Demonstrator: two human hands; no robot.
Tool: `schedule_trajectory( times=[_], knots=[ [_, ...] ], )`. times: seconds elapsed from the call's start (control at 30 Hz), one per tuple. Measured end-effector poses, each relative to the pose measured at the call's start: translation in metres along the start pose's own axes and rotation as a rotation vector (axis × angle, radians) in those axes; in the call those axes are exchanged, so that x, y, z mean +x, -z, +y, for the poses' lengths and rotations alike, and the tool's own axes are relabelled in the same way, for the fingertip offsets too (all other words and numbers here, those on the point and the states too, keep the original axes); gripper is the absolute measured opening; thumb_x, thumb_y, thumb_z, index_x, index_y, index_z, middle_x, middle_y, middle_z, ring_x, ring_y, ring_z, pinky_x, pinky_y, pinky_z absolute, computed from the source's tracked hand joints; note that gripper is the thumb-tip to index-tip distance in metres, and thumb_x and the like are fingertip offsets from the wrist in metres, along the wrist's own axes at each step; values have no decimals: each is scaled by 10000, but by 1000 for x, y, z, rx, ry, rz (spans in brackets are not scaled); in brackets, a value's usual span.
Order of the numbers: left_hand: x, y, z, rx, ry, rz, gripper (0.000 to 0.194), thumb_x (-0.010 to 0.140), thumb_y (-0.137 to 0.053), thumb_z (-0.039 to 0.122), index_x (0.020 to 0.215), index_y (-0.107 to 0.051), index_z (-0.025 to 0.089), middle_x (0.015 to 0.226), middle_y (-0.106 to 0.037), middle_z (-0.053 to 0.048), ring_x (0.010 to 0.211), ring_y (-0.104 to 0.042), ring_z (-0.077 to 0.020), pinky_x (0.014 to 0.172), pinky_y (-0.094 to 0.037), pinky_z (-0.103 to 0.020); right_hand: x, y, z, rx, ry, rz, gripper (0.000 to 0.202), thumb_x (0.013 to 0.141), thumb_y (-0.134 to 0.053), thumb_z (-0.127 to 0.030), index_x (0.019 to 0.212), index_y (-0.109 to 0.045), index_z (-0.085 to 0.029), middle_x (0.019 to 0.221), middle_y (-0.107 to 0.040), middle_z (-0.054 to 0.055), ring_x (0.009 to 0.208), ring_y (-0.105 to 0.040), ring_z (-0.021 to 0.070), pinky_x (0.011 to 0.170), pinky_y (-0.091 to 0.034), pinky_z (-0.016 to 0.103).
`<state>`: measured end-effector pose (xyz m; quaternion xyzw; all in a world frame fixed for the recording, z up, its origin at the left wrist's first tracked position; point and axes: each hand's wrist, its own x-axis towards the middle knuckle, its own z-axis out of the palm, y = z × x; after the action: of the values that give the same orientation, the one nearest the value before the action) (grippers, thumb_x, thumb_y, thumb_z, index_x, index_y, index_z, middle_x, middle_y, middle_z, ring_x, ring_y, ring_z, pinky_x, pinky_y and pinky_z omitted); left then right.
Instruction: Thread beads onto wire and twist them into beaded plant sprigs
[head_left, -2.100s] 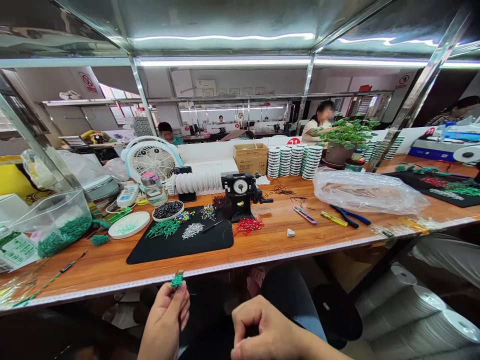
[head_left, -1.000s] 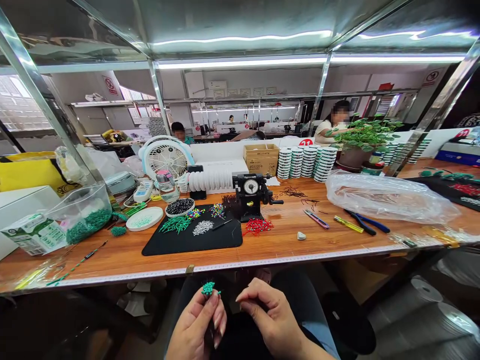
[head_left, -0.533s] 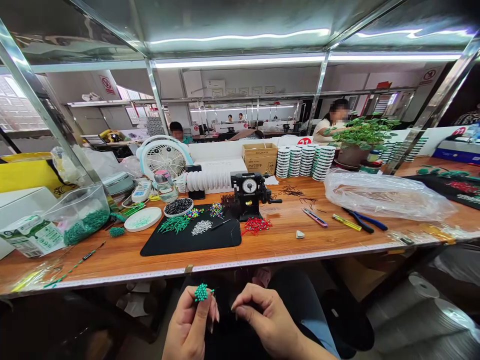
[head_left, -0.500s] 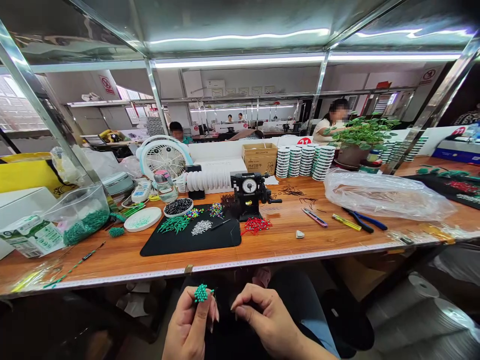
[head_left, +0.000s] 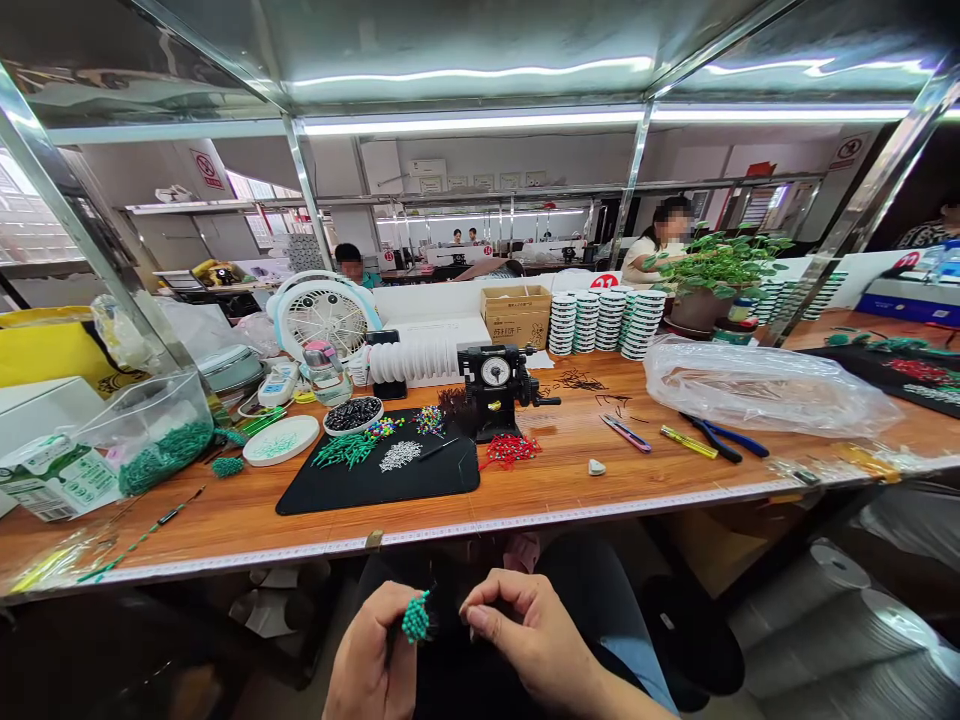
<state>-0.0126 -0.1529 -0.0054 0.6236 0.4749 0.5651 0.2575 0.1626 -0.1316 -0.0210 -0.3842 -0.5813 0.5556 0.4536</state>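
Observation:
My left hand (head_left: 371,650) pinches a small round cluster of green beads (head_left: 415,619) below the table's front edge. The beads face up and to the right, beyond the fingertips. A thin dark strand sticks up beside the cluster. Just to the right, my right hand (head_left: 536,630) has thumb and forefinger pressed together. Whatever lies in that pinch is too fine to make out. A narrow gap separates the two hands, both held over my lap.
On the wooden table (head_left: 555,480) a black mat (head_left: 360,490) bears green pieces, silver bits and coloured beads. Behind it stands a black winding machine (head_left: 491,390) with white discs. Pliers (head_left: 724,440), a cutter (head_left: 625,433) and a plastic bag (head_left: 772,385) lie to the right.
My left hand has turned, so the bead cluster tilts to the right and shows its side. The right hand keeps its pinch almost in place. My view has shifted slightly.

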Motion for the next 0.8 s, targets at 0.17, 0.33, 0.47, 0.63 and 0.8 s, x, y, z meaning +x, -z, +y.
schedule_trajectory(
  times=[0.17,0.33,0.47,0.63,0.8],
  knots=[
    [1,5,-10,168,-128,-95,252,676,-660,80,819,-717,279,601,-646,-27,538,-550,-190,561,-430,-269,-3,-2,0,-97,8,31,124,778,-599,-208,725,-683,-132,673,-622,28,669,-545,150,645,-412,252],
    [-2,0,-7,103,87,-99,141,722,-661,187,830,-717,258,763,-702,-63,692,-624,-238,666,-475,-289,0,-6,2,-46,-51,-26,191,693,-696,-194,877,-668,-146,722,-625,6,641,-515,126,608,-402,234],
    [-3,-7,-4,-62,264,-234,139,776,-629,336,724,-663,212,684,-619,-44,654,-558,-197,633,-449,-266,5,-10,4,7,-27,-16,220,712,-717,-287,900,-720,-173,772,-672,30,707,-569,153,663,-421,252],
    [-3,-13,-11,-352,580,-140,232,773,-644,404,733,-542,200,594,-438,48,534,-372,-93,507,-348,-183,2,-11,4,-187,76,-74,69,697,-668,-168,649,-716,-157,603,-616,-1,600,-542,126,589,-382,231],
    [6,-4,-23,-487,708,116,302,774,-648,408,1003,-530,249,588,-403,81,511,-376,-70,500,-348,-154,-2,-2,0,-43,78,-166,143,651,-648,-174,525,-584,-151,510,-487,-47,522,-429,92,516,-309,214]
  ],
)
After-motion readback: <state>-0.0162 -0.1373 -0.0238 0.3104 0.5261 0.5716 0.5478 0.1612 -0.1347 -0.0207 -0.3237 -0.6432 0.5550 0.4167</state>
